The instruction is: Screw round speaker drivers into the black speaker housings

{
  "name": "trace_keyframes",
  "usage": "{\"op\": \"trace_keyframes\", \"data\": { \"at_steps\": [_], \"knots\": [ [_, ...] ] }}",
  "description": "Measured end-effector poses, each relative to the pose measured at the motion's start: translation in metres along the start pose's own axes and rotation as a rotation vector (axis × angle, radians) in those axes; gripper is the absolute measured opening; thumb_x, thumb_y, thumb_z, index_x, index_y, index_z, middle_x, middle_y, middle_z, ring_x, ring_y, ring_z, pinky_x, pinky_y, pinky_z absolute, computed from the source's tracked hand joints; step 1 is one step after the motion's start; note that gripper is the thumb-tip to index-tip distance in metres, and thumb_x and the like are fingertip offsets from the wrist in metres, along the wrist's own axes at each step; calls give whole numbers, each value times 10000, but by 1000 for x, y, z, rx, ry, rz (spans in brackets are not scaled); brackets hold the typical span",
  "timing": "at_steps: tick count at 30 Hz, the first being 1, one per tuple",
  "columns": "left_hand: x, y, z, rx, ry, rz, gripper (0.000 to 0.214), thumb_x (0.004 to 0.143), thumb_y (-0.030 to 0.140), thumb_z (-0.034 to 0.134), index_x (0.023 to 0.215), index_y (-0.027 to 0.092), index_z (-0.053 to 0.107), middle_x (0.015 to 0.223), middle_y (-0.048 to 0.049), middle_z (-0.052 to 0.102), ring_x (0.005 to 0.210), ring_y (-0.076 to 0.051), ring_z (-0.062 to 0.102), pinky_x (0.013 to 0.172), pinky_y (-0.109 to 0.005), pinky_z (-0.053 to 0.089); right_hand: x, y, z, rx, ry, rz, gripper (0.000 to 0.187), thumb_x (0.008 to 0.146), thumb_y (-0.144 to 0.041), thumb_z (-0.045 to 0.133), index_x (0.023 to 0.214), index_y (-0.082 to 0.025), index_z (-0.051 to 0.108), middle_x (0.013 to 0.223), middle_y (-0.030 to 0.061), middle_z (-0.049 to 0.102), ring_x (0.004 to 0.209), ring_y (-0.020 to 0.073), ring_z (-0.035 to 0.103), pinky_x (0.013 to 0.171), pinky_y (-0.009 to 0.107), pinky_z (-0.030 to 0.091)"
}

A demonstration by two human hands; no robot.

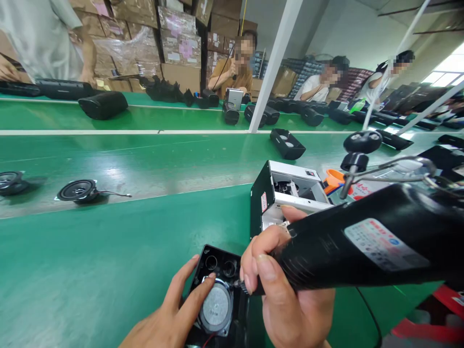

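A black speaker housing (237,316) lies on the green bench at the bottom centre, its inside facing up. Set in it is a round speaker driver (216,307) with a grey magnet. My left hand (174,304) spreads over the left side of the housing, one fingertip on the driver's rim. My right hand (286,285) grips the front of a black electric screwdriver (326,246), which points left. The screwdriver's tip reaches down at the driver's right edge; whether it sits on a screw is too small to tell.
A white-and-black screw feeder machine (290,188) stands behind my right hand, with an orange tape dispenser (332,181) beside it. Loose speaker drivers (77,191) and a black housing (287,144) rest on the green conveyor. Several people work across the line. A metal hanger (395,169) holds the screwdriver.
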State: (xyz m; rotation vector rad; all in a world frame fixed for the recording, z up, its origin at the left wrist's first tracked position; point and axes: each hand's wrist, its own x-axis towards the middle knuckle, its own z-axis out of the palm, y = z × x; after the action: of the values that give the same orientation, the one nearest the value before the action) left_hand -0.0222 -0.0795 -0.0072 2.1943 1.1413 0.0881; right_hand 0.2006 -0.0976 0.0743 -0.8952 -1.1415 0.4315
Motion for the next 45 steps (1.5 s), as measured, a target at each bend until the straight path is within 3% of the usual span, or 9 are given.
{"op": "trace_keyframes", "data": {
  "at_steps": [5,8,15,26,31,36,39,41,45],
  "knots": [
    [1,5,-2,0,6,0,911,905,386,861,1687,575,434,1900,-15,206,993,-241,860,729,-274,705,0,-7,4,-10,37,6,506,1045,-190,640,1522,-308,518,876,-8,633,714,166,647,593,306,591],
    [-1,9,-4,2,29,8,909,892,414,874,1683,564,451,1897,-21,220,990,-239,860,719,-263,703,-1,-7,4,-4,31,20,489,1051,-193,629,1516,-295,518,892,-2,636,705,160,637,561,289,569],
    [-1,11,-10,43,-50,25,892,915,195,706,1713,492,440,1902,-65,190,993,-222,861,788,-267,704,1,-7,3,-17,23,29,417,1040,-193,633,1441,-287,564,883,10,636,728,181,657,506,276,523],
    [1,17,-14,25,-54,1,876,943,220,721,1712,520,427,1896,-64,215,1001,-257,872,750,-278,709,-8,6,-8,-67,-8,23,258,997,-156,684,1231,-263,699,805,9,644,762,224,685,602,364,571],
    [4,19,-17,68,-68,-11,863,954,224,719,1704,537,431,1885,-60,259,909,-216,871,759,-272,703,-2,-2,-1,-33,54,21,473,1035,-227,680,1480,-323,552,829,-9,653,679,199,656,562,341,538],
    [5,15,-13,76,-62,-23,865,935,266,762,1697,530,446,1889,-60,243,885,-208,864,734,-268,700,-1,-9,6,3,83,57,482,1054,-256,655,1508,-319,505,861,-15,644,604,155,586,543,326,539],
    [3,13,-9,33,-36,7,853,945,445,821,1707,506,442,1894,-88,219,944,-231,860,780,-299,712,-6,-5,3,-1,46,48,517,1042,-217,650,1529,-325,514,882,0,649,654,175,616,547,332,545],
    [2,11,-8,9,-21,30,888,925,556,848,1710,505,436,1894,-97,216,934,-232,856,766,-302,712,-9,-1,-1,-6,30,53,448,1035,-193,648,1459,-322,585,844,-2,631,655,183,607,552,345,552],
    [0,8,-6,19,-6,48,904,922,524,857,1708,537,410,1891,-88,228,921,-215,852,741,-279,703,-11,4,-4,-7,7,59,153,1038,-208,630,1137,-276,725,829,26,618,671,196,603,540,360,547]
  ]
}}
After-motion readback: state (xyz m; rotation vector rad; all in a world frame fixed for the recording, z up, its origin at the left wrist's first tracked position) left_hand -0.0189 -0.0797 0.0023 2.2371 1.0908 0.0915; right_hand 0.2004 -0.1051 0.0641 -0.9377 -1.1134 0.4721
